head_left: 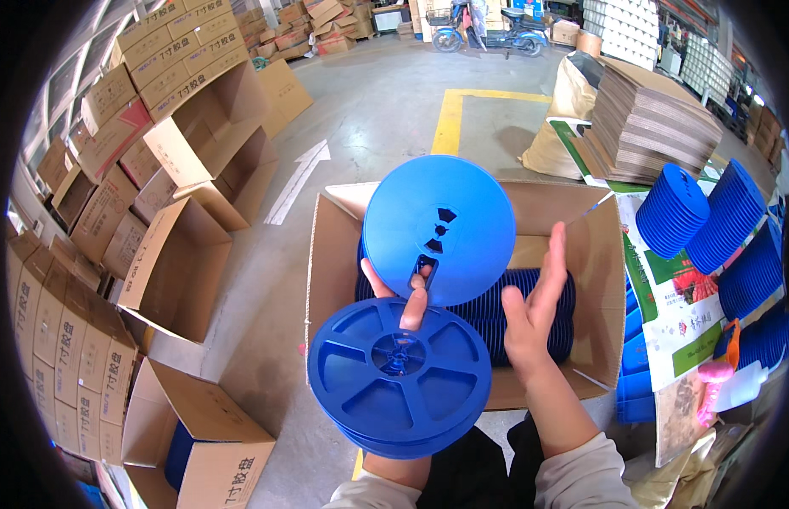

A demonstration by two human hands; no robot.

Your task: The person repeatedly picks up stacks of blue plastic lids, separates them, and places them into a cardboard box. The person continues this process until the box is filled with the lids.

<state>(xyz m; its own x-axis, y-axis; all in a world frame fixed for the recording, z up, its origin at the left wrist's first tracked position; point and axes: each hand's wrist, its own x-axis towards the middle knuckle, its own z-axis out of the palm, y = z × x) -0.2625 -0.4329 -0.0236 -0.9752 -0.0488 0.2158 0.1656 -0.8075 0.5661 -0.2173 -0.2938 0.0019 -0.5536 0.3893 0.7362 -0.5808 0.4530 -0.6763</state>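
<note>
Two blue plastic reels are with my left hand [414, 312], above the open cardboard box. The far one, a smooth-faced reel [475, 204], stands tilted up, and my fingers close on it at a slot near its centre. The nearer one, a spoked reel [400, 403], lies over my palm and wrist and hides them. My right hand [534, 318] is held up to the right, fingers stretched out and thumb apart, touching nothing. Below the hands, rows of dark blue reels [547, 314] stand on edge inside the cardboard box [594, 288].
At right, stacks of blue reels [673, 212] and a pink-and-white bottle [738, 388] lie on a covered table. Behind it rises a pile of flat cardboard [653, 123]. Cartons [68, 339] line the left side; an open carton [195, 441] stands near left. A scooter [488, 34] is parked far off.
</note>
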